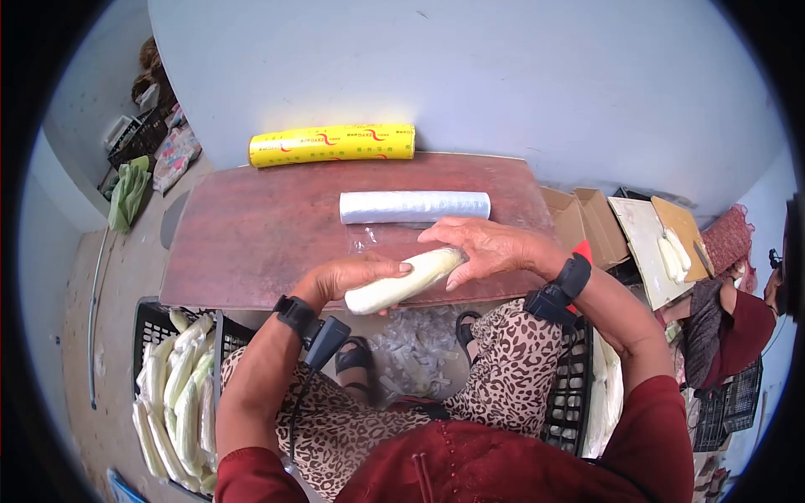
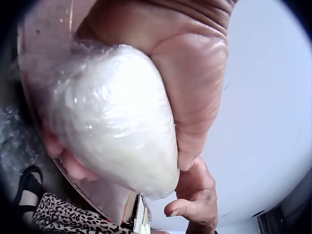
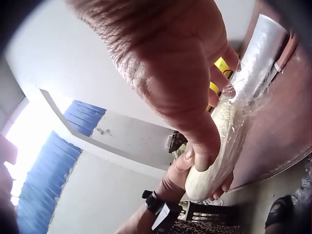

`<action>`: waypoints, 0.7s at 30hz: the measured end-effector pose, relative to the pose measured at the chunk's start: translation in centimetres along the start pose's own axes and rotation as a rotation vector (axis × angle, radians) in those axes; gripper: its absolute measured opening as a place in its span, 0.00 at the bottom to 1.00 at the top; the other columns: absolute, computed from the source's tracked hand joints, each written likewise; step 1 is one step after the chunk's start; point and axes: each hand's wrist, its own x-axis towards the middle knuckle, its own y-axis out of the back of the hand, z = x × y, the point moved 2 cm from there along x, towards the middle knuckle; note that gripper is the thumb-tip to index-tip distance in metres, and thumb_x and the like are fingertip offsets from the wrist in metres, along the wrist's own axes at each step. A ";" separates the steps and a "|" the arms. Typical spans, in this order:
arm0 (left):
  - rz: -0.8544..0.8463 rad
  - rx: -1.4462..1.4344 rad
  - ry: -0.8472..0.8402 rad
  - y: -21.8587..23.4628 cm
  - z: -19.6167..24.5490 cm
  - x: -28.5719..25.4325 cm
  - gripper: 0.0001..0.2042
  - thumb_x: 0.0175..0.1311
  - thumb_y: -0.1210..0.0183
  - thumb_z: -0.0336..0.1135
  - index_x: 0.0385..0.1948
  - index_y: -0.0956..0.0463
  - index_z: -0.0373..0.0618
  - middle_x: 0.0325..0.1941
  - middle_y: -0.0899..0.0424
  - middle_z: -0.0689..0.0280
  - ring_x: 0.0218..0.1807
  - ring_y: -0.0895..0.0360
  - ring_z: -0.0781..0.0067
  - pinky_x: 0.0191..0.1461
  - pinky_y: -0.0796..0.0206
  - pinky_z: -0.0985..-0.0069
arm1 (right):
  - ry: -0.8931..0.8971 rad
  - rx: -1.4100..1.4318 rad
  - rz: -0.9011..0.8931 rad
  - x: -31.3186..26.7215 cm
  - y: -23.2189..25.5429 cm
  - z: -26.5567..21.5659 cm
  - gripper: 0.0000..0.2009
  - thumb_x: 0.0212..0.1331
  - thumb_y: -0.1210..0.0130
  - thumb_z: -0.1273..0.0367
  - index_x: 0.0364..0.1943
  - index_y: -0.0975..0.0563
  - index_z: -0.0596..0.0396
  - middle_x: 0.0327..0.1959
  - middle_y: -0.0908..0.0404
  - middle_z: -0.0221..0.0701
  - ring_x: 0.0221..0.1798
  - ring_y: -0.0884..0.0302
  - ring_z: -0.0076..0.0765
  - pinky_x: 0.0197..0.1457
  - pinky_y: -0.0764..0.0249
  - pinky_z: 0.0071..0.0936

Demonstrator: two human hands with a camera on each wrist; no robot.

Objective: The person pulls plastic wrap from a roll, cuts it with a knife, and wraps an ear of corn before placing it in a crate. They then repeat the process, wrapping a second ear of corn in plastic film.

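Note:
A pale, long vegetable in clear film [image 1: 404, 283] is held slanted above the table's front edge. My left hand [image 1: 345, 278] grips its left part, thumb on top and fingers underneath. Around its upper right end curve the fingers and thumb of my right hand [image 1: 495, 247]. In the left wrist view the film on the vegetable [image 2: 117, 122] is shiny and wrinkled. Loose film gathers at one end of the vegetable [image 3: 214, 156] in the right wrist view, by my right fingers. Just behind the hands lies a roll of clear film [image 1: 415, 207] on the table.
A yellow printed roll [image 1: 332, 145] lies at the back of the reddish table [image 1: 251, 243]. Crates of pale vegetables stand on both sides, the left crate [image 1: 220, 335] by my leg. Film scraps [image 1: 419, 348] cover the floor between the feet. Another person [image 1: 742, 327] is at the right.

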 end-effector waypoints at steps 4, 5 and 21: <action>-0.116 -0.137 -0.018 0.2 0.0 -1.3 0.29 0.65 0.46 0.55 0.55 0.32 0.35 0.35 0.18 0.53 0.31 0.17 0.65 0.31 0.21 0.71 | -0.044 0.193 0.031 -0.6 -0.1 0.2 0.26 0.49 0.37 0.69 0.55 0.29 0.58 0.46 0.22 0.39 0.49 0.25 0.39 0.54 0.30 0.33; -0.151 -0.166 -0.029 0.3 0.0 -1.6 0.29 0.65 0.46 0.54 0.55 0.33 0.36 0.35 0.18 0.53 0.32 0.17 0.64 0.31 0.21 0.70 | -0.065 0.273 0.040 -0.7 0.0 0.1 0.24 0.49 0.37 0.71 0.54 0.27 0.58 0.44 0.21 0.38 0.47 0.24 0.36 0.52 0.29 0.32; -0.088 -0.186 -0.214 -0.2 1.0 -4.5 0.28 0.56 0.36 0.47 0.48 0.30 0.29 0.33 0.19 0.54 0.32 0.18 0.66 0.36 0.22 0.72 | -0.238 0.653 0.371 -3.0 3.9 1.0 0.06 0.63 0.46 0.72 0.34 0.21 0.62 0.25 0.23 0.25 0.24 0.32 0.14 0.27 0.32 0.16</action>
